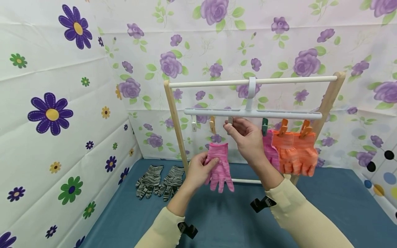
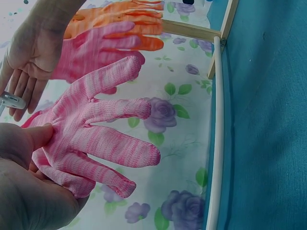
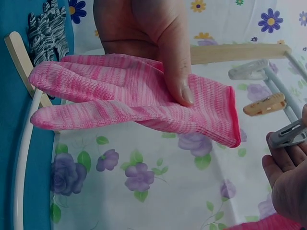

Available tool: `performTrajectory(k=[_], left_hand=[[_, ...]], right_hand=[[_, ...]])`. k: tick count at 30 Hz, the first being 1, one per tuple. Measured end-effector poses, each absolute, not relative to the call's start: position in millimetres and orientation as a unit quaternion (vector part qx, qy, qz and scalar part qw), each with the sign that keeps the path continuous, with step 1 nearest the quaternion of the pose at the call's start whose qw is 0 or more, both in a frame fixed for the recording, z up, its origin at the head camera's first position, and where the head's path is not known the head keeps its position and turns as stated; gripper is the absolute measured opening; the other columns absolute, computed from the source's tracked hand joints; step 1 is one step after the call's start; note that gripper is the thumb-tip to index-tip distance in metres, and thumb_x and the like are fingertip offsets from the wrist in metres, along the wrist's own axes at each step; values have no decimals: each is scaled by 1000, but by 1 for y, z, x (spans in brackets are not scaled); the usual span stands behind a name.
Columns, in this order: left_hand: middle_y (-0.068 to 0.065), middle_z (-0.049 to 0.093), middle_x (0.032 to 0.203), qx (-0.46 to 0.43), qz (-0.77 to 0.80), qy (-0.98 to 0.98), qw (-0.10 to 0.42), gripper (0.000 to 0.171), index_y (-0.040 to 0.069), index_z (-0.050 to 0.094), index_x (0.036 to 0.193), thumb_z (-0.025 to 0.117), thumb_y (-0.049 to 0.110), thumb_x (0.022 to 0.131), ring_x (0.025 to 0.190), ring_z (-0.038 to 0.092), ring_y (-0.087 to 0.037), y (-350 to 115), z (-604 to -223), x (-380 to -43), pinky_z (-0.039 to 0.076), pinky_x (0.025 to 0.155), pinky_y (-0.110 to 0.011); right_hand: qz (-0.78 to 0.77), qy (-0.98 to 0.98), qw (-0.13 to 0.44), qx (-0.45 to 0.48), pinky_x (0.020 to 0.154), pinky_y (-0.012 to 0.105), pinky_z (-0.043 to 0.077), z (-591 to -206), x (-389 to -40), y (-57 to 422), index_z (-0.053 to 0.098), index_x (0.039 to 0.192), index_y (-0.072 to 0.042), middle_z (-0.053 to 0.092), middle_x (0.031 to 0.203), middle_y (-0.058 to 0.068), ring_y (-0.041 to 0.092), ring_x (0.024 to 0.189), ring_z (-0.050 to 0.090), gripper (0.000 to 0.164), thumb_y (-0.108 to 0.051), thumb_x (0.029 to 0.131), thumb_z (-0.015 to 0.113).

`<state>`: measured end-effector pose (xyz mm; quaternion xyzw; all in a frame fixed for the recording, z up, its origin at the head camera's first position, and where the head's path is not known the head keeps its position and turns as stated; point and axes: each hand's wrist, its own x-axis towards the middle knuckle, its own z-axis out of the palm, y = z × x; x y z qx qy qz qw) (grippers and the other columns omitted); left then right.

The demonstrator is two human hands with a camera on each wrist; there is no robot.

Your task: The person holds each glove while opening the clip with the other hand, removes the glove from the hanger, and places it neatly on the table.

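My left hand (image 1: 198,172) pinches a pink striped glove (image 1: 219,165) between thumb and fingers, its cuff up and its fingers dangling. In the right wrist view the thumb presses on the glove near its cuff (image 3: 230,115). Above and to the right, my right hand (image 1: 248,139) holds a grey clothespin (image 3: 288,136) under the pale hanger bar (image 1: 217,112). The glove's cuff is apart from that clothespin. To the left on the bar hang a tan clothespin (image 1: 212,124) and a white clothespin (image 1: 194,123), both with nothing in them.
Right of my hand, a green clothespin (image 1: 264,126) hangs by another pink glove (image 1: 271,150); orange clothespins (image 1: 283,127) hold orange gloves (image 1: 286,153). The hanger hooks on a wooden rack (image 1: 175,120). Two grey-black striped gloves (image 1: 150,182) lie on the blue table (image 1: 226,220).
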<state>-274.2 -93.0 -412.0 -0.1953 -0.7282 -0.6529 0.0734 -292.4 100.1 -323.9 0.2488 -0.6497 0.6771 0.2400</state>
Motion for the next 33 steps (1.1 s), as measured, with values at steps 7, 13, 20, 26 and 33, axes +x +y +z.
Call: performTrajectory(k=[7, 13, 20, 26, 33], left_hand=[[-14, 75, 96, -197, -660, -722, 66, 26, -1, 72, 125, 69, 17, 106, 77, 68, -18, -95, -410, -272, 55, 64, -27], [-15, 75, 98, -192, -668, -717, 53, 25, 1, 73, 125, 69, 18, 106, 79, 69, -20, -98, -411, -271, 55, 66, -27], [-12, 73, 96, -182, -664, -724, 51, 26, 5, 73, 124, 70, 22, 106, 76, 65, -19, -100, -410, -269, 52, 65, -28], [-11, 72, 91, -175, -661, -728, 50, 24, 6, 74, 122, 70, 24, 106, 70, 62, -18, -101, -410, -267, 51, 61, -30], [-13, 67, 81, -173, -661, -728, 58, 22, 3, 75, 117, 71, 22, 105, 60, 57, -20, -104, -413, -265, 48, 53, -29]], right_hand=[[664, -660, 248, 248, 96, 29, 56, -322, -289, 101, 73, 131, -2, 74, 122, 22, 19, 112, 74, 36, -18, 99, 79], [667, -659, 244, 247, 96, 28, 57, -321, -288, 101, 72, 133, -1, 72, 124, 26, 18, 112, 74, 37, -14, 99, 79], [661, -663, 251, 246, 96, 28, 56, -323, -287, 102, 71, 134, -2, 75, 124, 17, 20, 113, 73, 39, -12, 98, 79], [656, -672, 253, 233, 97, 27, 56, -326, -285, 106, 72, 135, -4, 74, 128, 10, 21, 119, 71, 40, -15, 98, 81], [653, -671, 248, 250, 99, 29, 55, -333, -281, 111, 69, 137, -1, 73, 129, 14, 26, 121, 70, 42, -11, 98, 80]])
